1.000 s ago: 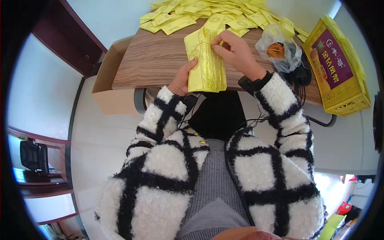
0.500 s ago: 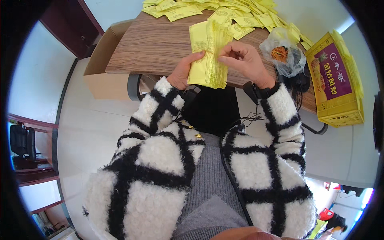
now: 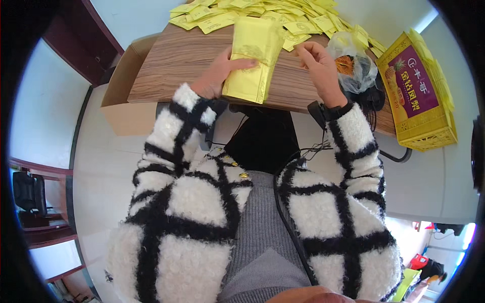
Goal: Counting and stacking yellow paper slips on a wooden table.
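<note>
My left hand (image 3: 219, 72) grips a stack of yellow packets (image 3: 255, 38) upright over the table's near edge, its thumb across the front. A thin line, perhaps a rubber band, crosses the stack's middle. To the right of the stack, apart from it, is my right hand (image 3: 319, 66). Its fingers are curled in with the thumb close to them; whatever they may hold is too small to make out. Beside this hand lies a clear plastic bag (image 3: 365, 76) with a bundle of thin orange bands (image 3: 345, 65) in it.
Many loose yellow packets (image 3: 214, 22) cover the far side of the wood-grain table (image 3: 166, 65). A yellow crate (image 3: 427, 139) with a purple panel, filled with yellow packets, stands at the right. A cardboard box (image 3: 118, 86) is at the table's left. Dark cables hang below the right edge.
My right hand has come away from the stack. My left hand has shifted left with the stack, which now shows its front face more squarely and no longer its fanned edges.
</note>
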